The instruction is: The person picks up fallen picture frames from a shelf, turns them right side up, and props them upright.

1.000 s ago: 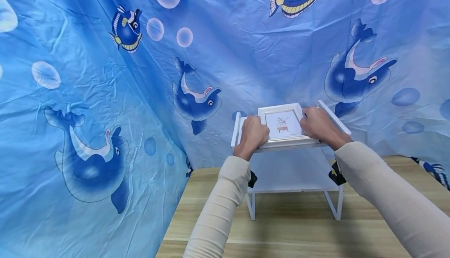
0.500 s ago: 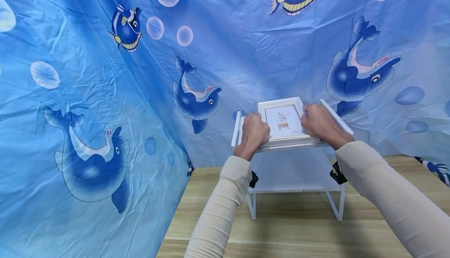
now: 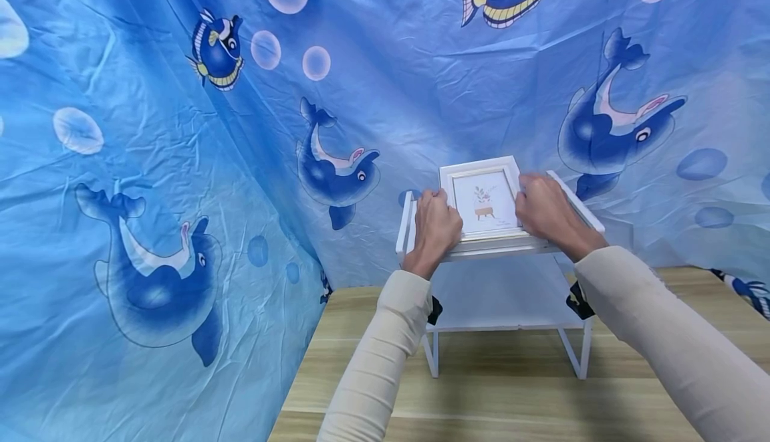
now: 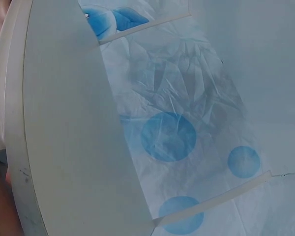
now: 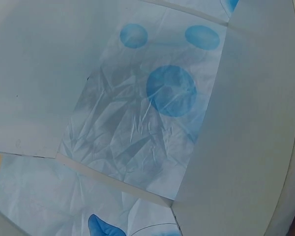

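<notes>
A white picture frame [image 3: 481, 202] with a drawing of a potted plant stands tilted on the top of a small white table [image 3: 404, 228], its far edge higher than its near one. My left hand [image 3: 434, 225] grips the frame's left side with curled fingers. On the opposite side my right hand [image 3: 544, 208] holds it the same way. The fingertips are hidden from the head view. Both wrist views look under the tabletop [image 4: 73, 118], and only slivers of hand show at their edges.
The table's lower shelf [image 3: 499, 295] sits below, on white metal legs [image 3: 580, 352]. Raised white side rails flank the tabletop. A blue sea-print curtain [image 3: 385, 94] hangs close behind and to the left. Light wood flooring [image 3: 499, 395] lies underneath.
The picture frame's far edge has risen, so the frame tilts up more toward me. Both hands keep their hold on its sides and have barely shifted.
</notes>
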A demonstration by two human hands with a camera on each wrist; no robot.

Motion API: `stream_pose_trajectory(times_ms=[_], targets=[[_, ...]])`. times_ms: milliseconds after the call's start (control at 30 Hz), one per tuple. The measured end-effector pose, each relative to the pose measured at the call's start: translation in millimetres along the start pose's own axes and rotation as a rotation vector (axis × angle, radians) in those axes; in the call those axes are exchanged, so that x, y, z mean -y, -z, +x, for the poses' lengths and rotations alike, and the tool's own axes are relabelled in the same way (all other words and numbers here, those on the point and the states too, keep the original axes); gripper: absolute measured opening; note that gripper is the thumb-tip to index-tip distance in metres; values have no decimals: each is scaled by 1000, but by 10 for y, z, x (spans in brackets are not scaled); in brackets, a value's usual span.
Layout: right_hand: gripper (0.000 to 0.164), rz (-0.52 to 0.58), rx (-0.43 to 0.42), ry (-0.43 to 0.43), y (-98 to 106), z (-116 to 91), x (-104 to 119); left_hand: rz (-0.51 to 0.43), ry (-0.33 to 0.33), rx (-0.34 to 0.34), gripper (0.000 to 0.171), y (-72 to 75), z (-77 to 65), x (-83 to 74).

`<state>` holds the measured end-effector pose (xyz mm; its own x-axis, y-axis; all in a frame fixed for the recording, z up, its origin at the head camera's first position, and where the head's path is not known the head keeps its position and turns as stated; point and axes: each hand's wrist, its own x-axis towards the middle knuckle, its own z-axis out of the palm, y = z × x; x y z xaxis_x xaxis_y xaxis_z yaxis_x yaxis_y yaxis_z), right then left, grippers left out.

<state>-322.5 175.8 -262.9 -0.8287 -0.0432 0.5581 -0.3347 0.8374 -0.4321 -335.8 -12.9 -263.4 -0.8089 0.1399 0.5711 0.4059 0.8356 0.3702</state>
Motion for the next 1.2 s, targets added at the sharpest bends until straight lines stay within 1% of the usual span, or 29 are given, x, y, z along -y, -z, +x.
stream_pose_trajectory(times_ms=[67,133,300,400,567,800,1000,1200], targets=[[31,-9,-30,22,0,-2,12,-25,-5,-27,43,5,-15,-2],[36,-17,-57,40,-3,-5,22,-43,-9,-54,47,9,-33,0],[41,-6,-98,47,-6,-21,46,-67,-38,-118,50,7,-62,7],[44,10,-105,36,-4,-36,61,-82,-63,-153,51,2,-75,8],[47,49,-98,-11,-6,-56,85,-92,-89,-201,50,2,-106,1],[48,69,-113,-36,-27,-80,99,-98,-83,-219,50,-5,-147,-7],[49,98,-77,-98,-7,-119,130,-106,-103,-250,50,-12,-173,-9],[51,102,-25,-135,14,-118,133,-125,-99,-246,52,-10,-189,-10]])
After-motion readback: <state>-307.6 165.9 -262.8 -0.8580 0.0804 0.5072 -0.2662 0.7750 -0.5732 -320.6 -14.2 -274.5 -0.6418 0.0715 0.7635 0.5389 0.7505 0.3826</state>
